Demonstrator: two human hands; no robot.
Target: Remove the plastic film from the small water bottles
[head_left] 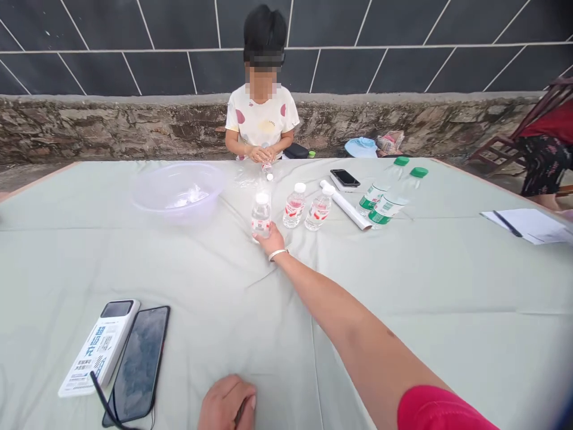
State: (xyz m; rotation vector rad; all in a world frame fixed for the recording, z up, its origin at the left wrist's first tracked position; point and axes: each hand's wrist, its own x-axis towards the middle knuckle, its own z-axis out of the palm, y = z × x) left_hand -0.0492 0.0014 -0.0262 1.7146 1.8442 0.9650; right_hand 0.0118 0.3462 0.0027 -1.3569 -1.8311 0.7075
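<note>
My right hand [271,240] reaches out over the table, its fingers wrapped round the lower part of a small clear water bottle [261,212] with a white cap. The bottle is upright. Two similar bottles, one nearer [294,206] and one farther right [319,209], stand just to its right. At the table's front edge rests my left hand [227,405], its fingers curled in. Whether anything lies inside those fingers is hidden.
Across the table a person [262,119] handles another small bottle [267,170]. A translucent basin [176,206] stands at left. Phones [138,364] and a power bank [101,352] lie front left. A white roll [347,207], another phone [344,178], green-capped bottles [394,200] and paper [532,224] are right.
</note>
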